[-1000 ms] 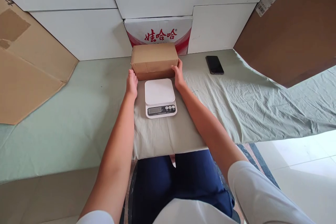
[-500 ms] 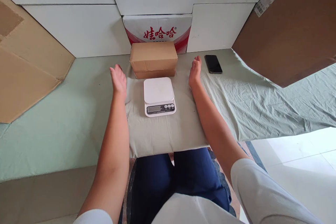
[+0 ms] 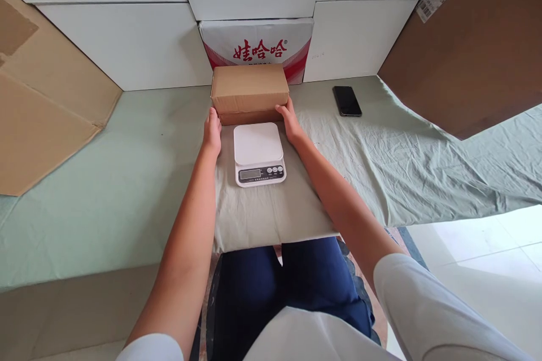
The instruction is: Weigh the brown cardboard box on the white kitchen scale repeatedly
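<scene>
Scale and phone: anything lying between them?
Head view: only bare, wrinkled green cloth between scale and phone, crossed by the right hand and forearm.

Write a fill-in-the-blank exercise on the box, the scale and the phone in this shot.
1. Both hands, the left hand and right hand, touch the ends of the brown ____ box.
2. The white scale sits directly in ____ of that box, nearer the person.
3. The black phone lies to the box's ____.

Missing words: cardboard; front; right
</scene>
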Motion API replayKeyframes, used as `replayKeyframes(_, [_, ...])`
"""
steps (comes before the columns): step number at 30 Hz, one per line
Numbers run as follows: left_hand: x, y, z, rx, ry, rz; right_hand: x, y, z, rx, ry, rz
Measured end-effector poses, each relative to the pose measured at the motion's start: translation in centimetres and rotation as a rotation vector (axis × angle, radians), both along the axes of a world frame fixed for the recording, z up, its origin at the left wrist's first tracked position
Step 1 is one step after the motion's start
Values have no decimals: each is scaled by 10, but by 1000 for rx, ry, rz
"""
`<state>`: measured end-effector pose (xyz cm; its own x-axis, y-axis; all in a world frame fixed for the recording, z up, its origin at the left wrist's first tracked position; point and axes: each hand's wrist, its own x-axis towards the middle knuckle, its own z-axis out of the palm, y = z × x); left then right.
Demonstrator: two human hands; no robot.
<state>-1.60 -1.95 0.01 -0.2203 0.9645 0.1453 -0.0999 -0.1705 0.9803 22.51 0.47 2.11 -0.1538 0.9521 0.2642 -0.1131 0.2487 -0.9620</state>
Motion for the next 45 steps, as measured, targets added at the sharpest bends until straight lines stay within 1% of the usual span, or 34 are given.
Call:
replayKeyframes(2, [1, -1, 1, 16, 1, 11, 0, -1, 2, 12, 21, -46])
replayKeyframes(4, [1, -3, 6, 47, 3, 22, -1, -1, 7, 34, 36, -43])
replayKeyframes(7, [0, -18, 23, 120, 28, 26, 2, -5, 24, 100, 41, 8])
replayKeyframes(10, [2, -50, 43, 204, 72, 6, 10, -27, 45, 166, 0, 39])
replayKeyframes(12, [7, -77, 51, 243, 100, -13, 19, -53, 51, 207, -51, 57])
replayKeyframes(13, [9, -91, 53, 252, 108, -24, 24, -68, 51, 227, -76, 69])
replayKeyframes(15, [15, -116, 51, 250, 109, -40, 32, -97, 45, 235, -108, 76])
replayKeyframes(17, [19, -135, 45, 223, 103, -53, 37, -121, 35, 228, -117, 66])
replayKeyframes(20, [22, -152, 33, 199, 94, -44, 37, -139, 23, 240, -93, 46])
replayKeyframes(24, [22, -161, 25, 167, 115, 12, 31, -141, 17, 209, -84, 30])
replayKeyframes(28, [21, -162, 22, 182, 139, 10, 26, -140, 12, 154, -60, -14])
replayKeyframes(34, [25, -164, 23, 191, 145, -7, 23, -140, 8, 200, -88, -106])
replayKeyframes(38, [27, -165, 25, 207, 146, -27, 24, -140, 9, 204, -101, -122])
replayKeyframes(45, [26, -168, 23, 182, 140, -35, 23, -142, 15, 145, -43, -123])
